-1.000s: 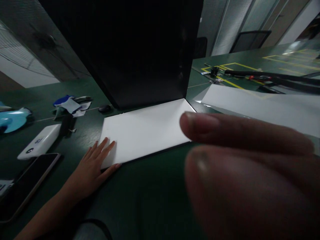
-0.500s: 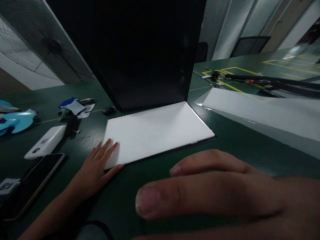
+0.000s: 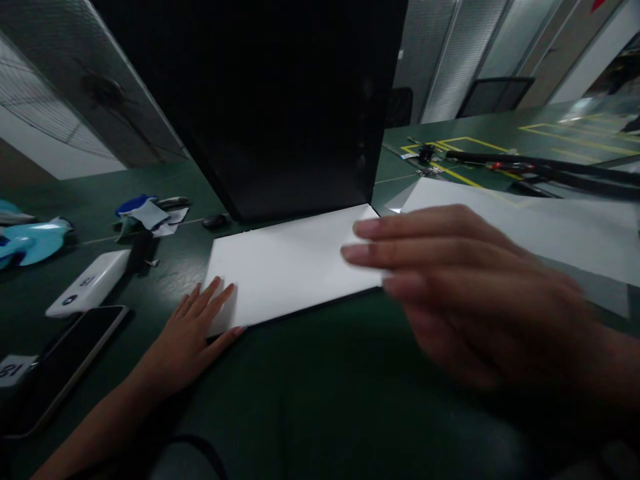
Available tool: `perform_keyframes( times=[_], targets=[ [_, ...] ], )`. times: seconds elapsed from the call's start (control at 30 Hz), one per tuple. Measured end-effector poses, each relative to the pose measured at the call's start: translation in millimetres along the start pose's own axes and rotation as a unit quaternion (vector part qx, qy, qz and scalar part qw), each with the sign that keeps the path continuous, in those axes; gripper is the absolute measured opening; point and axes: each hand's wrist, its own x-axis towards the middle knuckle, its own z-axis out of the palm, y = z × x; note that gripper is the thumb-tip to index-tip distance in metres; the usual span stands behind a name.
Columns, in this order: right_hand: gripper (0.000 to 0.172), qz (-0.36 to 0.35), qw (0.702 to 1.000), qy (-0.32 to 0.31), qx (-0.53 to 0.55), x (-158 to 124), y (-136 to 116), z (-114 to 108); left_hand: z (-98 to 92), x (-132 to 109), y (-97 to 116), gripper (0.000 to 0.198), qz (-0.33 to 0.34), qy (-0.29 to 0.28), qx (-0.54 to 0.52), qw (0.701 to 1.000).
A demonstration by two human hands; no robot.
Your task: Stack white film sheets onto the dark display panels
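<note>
A flat white rectangular panel (image 3: 285, 260) with a thin dark edge lies on the green table. My left hand (image 3: 193, 333) rests on its near left corner, fingers spread and lying on the white surface, thumb along the front edge. Over the panel's right end hovers my right hand (image 3: 480, 287), slightly smeared by motion, its fingers stretched out with nothing visible in them. It hides the panel's right corner. A large black panel (image 3: 280, 113) stands tilted up along the white panel's far edge; what supports it is out of sight.
White sheets (image 3: 575, 227) lie to the right, with black cables (image 3: 500, 160) behind them. On the left are a phone (image 3: 70, 367), a white power bank (image 3: 90, 283), a small black mouse-like object (image 3: 215, 221), crumpled scraps (image 3: 150, 217) and a light-blue object (image 3: 37, 240).
My right hand has moved up and away from me, from the near edge of the view to over the white panel's right end. My left hand stays in place.
</note>
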Motion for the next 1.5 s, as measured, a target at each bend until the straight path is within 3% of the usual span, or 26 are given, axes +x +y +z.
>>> perform_keyframes(
  times=[0.07, 0.13, 0.23, 0.27, 0.3, 0.4, 0.53, 0.73, 0.87, 1.0, 1.13, 1.27, 1.4, 1.5],
  targets=[
    [0.039, -0.051, 0.995, 0.066, -0.060, -9, 56, 18, 0.3, 0, -2, 0.086, 0.009, -0.010, -0.009, 1.000],
    [0.044, 0.082, 0.983, 0.016, -0.164, -33, 120, 35, 0.4, 0, -3, 0.085, 0.013, -0.012, -0.016, 1.000],
    [0.063, 0.307, 0.913, -0.111, -0.243, -83, 202, 47, -0.6, -1, -2, 0.085, 0.016, -0.012, -0.013, 1.000],
    [0.070, 0.366, 0.881, -0.163, -0.250, -97, 221, 48, -1.4, -1, -1, 0.085, 0.015, -0.011, -0.011, 1.000],
    [0.076, 0.403, 0.863, -0.168, -0.255, -109, 235, 47, -2.4, -1, -1, 0.084, 0.015, -0.010, -0.009, 1.000],
    [0.080, 0.459, 0.831, -0.196, -0.245, -127, 253, 41, -7.1, -2, 1, 0.083, 0.022, -0.014, -0.011, 1.000],
    [0.072, 0.475, 0.816, -0.231, -0.236, -121, 247, 37, -13.1, -2, 3, 0.082, 0.034, -0.020, -0.020, 0.999],
    [0.059, 0.481, 0.801, -0.255, -0.248, -103, 225, 31, -15.8, -1, 6, 0.078, -0.003, -0.028, -0.049, 0.998],
    [0.061, 0.512, 0.778, -0.234, -0.278, -91, 207, 22, -17.3, -1, 7, 0.078, -0.021, -0.021, -0.070, 0.997],
    [0.057, 0.505, 0.782, -0.204, -0.303, -78, 184, 18, -18.9, -1, 7, 0.082, -0.033, -0.030, -0.077, 0.996],
    [0.053, 0.473, 0.802, -0.188, -0.314, -63, 152, 24, -21.4, -1, 9, 0.084, -0.039, -0.051, -0.071, 0.995],
    [0.042, 0.389, 0.855, -0.192, -0.285, -54, 113, 45, -23.5, -1, 10, 0.085, -0.034, -0.060, -0.064, 0.996],
    [0.041, 0.226, 0.927, -0.261, -0.145, -51, 74, 73, -23.7, -1, 11, 0.084, -0.028, -0.048, -0.052, 0.997],
    [0.055, 0.137, 0.944, -0.301, -0.008, -51, 55, 85, -24.4, 0, 11, 0.083, -0.026, -0.049, -0.050, 0.997]
  ],
)
